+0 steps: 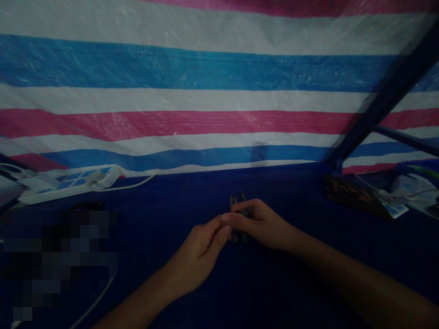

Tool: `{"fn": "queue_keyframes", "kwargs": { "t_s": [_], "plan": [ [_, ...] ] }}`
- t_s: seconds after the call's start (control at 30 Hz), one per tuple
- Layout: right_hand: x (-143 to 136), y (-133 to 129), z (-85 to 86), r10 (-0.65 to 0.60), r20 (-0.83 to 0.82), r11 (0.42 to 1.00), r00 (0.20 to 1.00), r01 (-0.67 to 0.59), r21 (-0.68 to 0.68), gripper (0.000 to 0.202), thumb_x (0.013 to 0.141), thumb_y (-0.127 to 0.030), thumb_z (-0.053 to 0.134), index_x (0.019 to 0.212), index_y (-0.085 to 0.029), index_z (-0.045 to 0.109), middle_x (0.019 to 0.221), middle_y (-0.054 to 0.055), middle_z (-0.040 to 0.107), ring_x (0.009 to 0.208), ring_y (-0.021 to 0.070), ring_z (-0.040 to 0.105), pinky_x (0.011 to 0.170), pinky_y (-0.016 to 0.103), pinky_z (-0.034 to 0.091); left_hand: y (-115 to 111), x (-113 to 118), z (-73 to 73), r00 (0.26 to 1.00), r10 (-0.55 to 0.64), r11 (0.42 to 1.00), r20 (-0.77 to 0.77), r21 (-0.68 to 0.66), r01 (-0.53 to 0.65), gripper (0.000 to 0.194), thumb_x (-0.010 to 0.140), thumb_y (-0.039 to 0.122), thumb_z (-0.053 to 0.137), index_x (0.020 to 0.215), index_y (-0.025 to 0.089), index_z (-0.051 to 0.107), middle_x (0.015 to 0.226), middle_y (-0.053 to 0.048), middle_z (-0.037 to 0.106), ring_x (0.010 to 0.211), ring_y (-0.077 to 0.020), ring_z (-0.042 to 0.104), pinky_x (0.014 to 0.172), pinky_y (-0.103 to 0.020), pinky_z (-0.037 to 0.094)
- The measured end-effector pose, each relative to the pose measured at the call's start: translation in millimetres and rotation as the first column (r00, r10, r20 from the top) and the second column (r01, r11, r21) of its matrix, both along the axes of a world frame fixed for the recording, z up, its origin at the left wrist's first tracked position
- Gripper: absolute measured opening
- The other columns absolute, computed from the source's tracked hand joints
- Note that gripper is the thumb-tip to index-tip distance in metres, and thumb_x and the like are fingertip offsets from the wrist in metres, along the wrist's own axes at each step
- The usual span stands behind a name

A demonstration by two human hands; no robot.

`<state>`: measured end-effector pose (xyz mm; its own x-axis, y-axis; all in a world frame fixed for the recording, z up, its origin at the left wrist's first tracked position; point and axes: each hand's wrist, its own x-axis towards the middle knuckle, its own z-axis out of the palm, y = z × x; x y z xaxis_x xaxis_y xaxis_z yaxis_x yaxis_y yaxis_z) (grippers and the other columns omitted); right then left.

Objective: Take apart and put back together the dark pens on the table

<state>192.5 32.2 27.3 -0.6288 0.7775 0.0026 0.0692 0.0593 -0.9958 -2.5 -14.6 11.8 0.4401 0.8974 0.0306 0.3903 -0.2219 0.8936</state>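
Note:
Near the middle of the dark blue surface [164, 201], my left hand [207, 242] and my right hand [255, 221] meet at their fingertips. Both are closed in a pinch, and whatever they hold between them is too small or hidden to make out. Several slim dark grey pieces [243, 237] lie side by side on the surface beneath my right hand. Their upper ends show beyond its fingers and their lower ends below it; the hand covers their middles.
A white power strip [70, 183] with cables is at the left, above a blurred-out area. At the right are a dark patterned board [355, 196] and another strip with plugs [398, 210]. A striped sheet [206, 123] hangs behind, with a dark frame bar [377, 109] at the right.

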Motion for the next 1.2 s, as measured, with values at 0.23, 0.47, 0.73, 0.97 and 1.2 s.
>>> {"fn": "queue_keyframes", "kwargs": {
  "t_s": [0.23,0.47,0.73,0.97,1.2],
  "plan": [
    [-24,-20,6.3,-0.427,-0.524,0.888,0.737,0.231,-0.398,0.033,0.091,-0.043,0.069,0.07,-0.022,0.055,0.056,-0.007,0.043,0.056,0.0104,0.046,0.065,0.025,0.046,-2,11,-4.9,0.996,0.054,0.988,-0.077,0.146,-0.042,0.029,0.109,0.034,0.038,0.093,0.021,0.058,0.085,-0.001,0.064,0.075,-0.0168,0.062,0.071,-0.03,0.048],
    [-23,-22,20.7,-0.402,-0.595,0.856,0.696,0.056,-0.514,0.058,0.089,-0.057,0.066,0.05,-0.021,0.041,0.041,-0.011,0.019,0.035,0.0055,0.016,0.039,0.024,0.02,-21,23,-5.2,1.0,-0.015,0.998,-0.001,-0.068,0.015,0.038,0.11,0.048,0.033,0.094,0.021,0.054,0.066,0.005,0.045,0.052,-0.012,0.04,0.051,-0.026,0.031],
    [-26,-7,19.7,-0.303,-0.582,0.931,0.755,0.102,-0.351,0.03,0.088,-0.044,0.073,0.074,-0.021,0.06,0.051,-0.012,0.034,0.045,0.0064,0.037,0.049,0.022,0.038,-8,8,-6.6,0.954,-0.067,0.964,0.294,-0.229,0.138,0.033,0.108,0.053,0.045,0.101,0.021,0.05,0.067,0.008,0.042,0.052,-0.0093,0.034,0.05,-0.022,0.031],
    [-6,-2,1.0,-0.219,0.092,0.971,0.971,0.208,0.12,0.034,0.102,-0.046,0.053,0.084,-0.019,0.062,0.063,-0.004,0.056,0.054,0.0099,0.051,0.052,0.023,0.038,3,-8,-3.6,0.99,0.02,0.982,-0.14,0.19,0.007,0.012,0.109,0.029,0.045,0.102,0.023,0.053,0.081,0.004,0.063,0.066,-0.0137,0.061,0.061,-0.026,0.04],
    [12,-9,-5.5,-0.145,0.164,0.975,0.976,0.112,0.192,0.018,0.098,-0.038,0.066,0.102,-0.022,0.061,0.069,-0.006,0.057,0.057,0.0094,0.049,0.051,0.022,0.034,5,-8,-9.3,0.967,-0.001,0.938,-0.254,0.336,0.089,0.027,0.111,0.027,0.037,0.092,0.021,0.055,0.08,0.002,0.064,0.068,-0.0147,0.064,0.063,-0.027,0.045]
  ]
}}
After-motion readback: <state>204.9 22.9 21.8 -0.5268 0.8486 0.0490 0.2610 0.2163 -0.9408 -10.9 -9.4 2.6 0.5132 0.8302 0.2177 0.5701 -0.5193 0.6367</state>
